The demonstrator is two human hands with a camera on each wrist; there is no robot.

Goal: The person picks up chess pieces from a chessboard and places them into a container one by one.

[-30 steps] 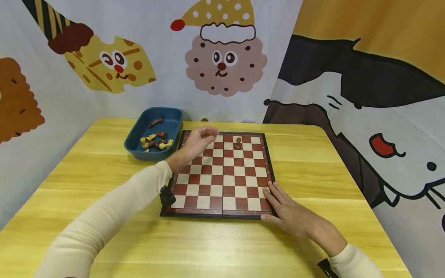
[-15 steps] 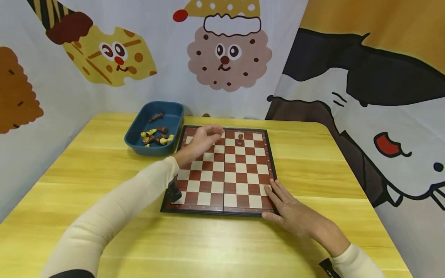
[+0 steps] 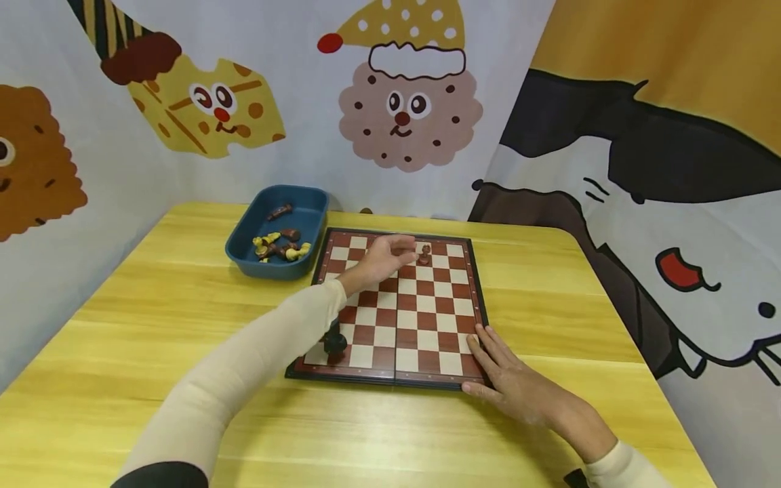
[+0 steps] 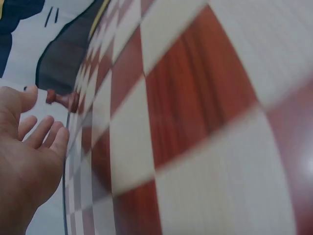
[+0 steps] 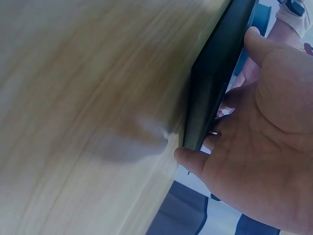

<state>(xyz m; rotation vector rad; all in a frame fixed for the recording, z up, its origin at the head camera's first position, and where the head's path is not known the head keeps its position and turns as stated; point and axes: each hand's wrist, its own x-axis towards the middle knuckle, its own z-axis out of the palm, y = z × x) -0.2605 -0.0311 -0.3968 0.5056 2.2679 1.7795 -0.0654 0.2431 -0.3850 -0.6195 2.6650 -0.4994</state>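
Observation:
A brown chess piece (image 3: 425,255) stands upright near the far edge of the chessboard (image 3: 427,322), right of its centre fold. Which piece it is, I cannot tell. My left hand (image 3: 381,261) hovers over the board's far part, just left of the piece, thumb and fingers apart and holding nothing. In the left wrist view a gap shows between the left hand (image 4: 32,152) and the chess piece (image 4: 63,100). Along the board's near right corner rests my right hand (image 3: 518,383), fingers extended on its rim and the thumb at the front edge.
A blue bin (image 3: 268,270) holding several brown and yellow chess pieces stands at the back left, beside the board. A black wrist camera (image 3: 334,341) hangs under the left sleeve, over the board's near left squares. A printed cloth (image 3: 293,163) hangs behind the wooden table (image 3: 537,271).
My left hand has moved right across the far side of the board, closer to the standing chess piece. The right hand stays at the board's near right corner.

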